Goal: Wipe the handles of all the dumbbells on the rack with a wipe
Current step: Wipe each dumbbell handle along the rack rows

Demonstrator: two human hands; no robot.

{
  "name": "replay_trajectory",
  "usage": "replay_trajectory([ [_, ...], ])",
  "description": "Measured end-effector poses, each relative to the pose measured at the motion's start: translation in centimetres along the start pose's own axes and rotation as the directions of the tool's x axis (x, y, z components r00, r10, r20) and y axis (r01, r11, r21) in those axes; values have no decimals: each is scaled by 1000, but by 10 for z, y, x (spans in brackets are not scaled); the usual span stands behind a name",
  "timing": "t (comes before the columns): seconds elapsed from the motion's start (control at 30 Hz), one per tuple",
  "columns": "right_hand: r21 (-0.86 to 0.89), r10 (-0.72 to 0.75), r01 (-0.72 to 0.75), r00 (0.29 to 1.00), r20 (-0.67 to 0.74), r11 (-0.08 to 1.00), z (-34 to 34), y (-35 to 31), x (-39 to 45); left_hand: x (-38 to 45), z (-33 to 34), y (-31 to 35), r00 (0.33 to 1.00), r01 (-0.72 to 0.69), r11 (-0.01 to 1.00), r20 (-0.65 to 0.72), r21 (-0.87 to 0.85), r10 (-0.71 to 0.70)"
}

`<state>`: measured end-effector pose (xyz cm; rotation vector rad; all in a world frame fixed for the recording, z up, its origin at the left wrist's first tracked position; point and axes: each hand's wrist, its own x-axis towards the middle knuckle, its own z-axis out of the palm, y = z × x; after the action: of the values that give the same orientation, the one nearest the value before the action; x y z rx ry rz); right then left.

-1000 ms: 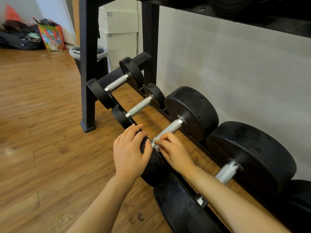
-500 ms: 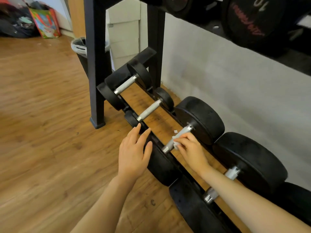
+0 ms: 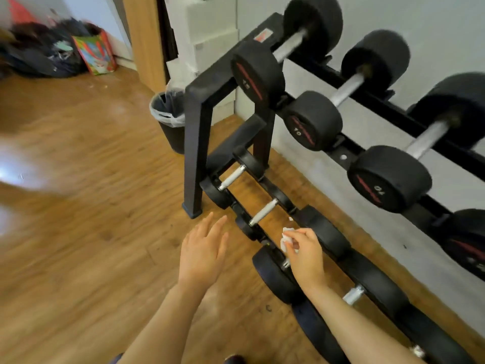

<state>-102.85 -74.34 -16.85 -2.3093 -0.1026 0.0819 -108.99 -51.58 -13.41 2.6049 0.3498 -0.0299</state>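
Observation:
A black two-tier dumbbell rack (image 3: 195, 143) stands against the wall. The lower tier holds two small dumbbells with bare silver handles (image 3: 263, 212) (image 3: 232, 177) and larger black ones toward me. My right hand (image 3: 305, 254) pinches a small crumpled white wipe (image 3: 286, 240) just above the handle of the third dumbbell (image 3: 274, 274), whose handle it mostly hides. My left hand (image 3: 203, 249) hovers open over the floor, left of the rack, touching nothing. The upper tier carries several bigger dumbbells (image 3: 312, 119) with red markings.
A black bin (image 3: 169, 119) lined with a plastic bag stands behind the rack's left post. Bags (image 3: 95, 52) lie against the far wall. White boxes (image 3: 210, 27) are stacked in the corner. Wooden floor (image 3: 78, 232) spreads to the left.
The view has pulled up and back, bringing the upper tier into sight. My right hand has lifted off the handle with the wipe; my left hand has come off the dumbbell head.

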Motion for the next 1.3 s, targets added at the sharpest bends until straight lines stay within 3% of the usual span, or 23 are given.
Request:
replay_trajectory([
  [0.17, 33, 99, -97, 993, -68, 995, -41, -69, 19, 32, -96, 20, 999, -32, 999, 11, -5, 32],
  [0.37, -7, 147, -149, 980, -135, 989, -59, -106, 50, 73, -142, 38, 999, -38, 999, -23, 2, 38],
  [0.67, 20, 235, -235, 955, -183, 972, -26, -118, 99, 172, -128, 50, 966, -254, 961, 73, 110, 247],
  [1.0, 27, 314, -321, 903, -292, 947, 0, -116, 146, 285, -99, 64, 869, -464, 874, 266, 143, 417],
  [1.3, 66, 488, -520, 740, -463, 852, 43, -126, 139, 336, -74, 30, 725, -653, 750, 374, 107, 578],
])
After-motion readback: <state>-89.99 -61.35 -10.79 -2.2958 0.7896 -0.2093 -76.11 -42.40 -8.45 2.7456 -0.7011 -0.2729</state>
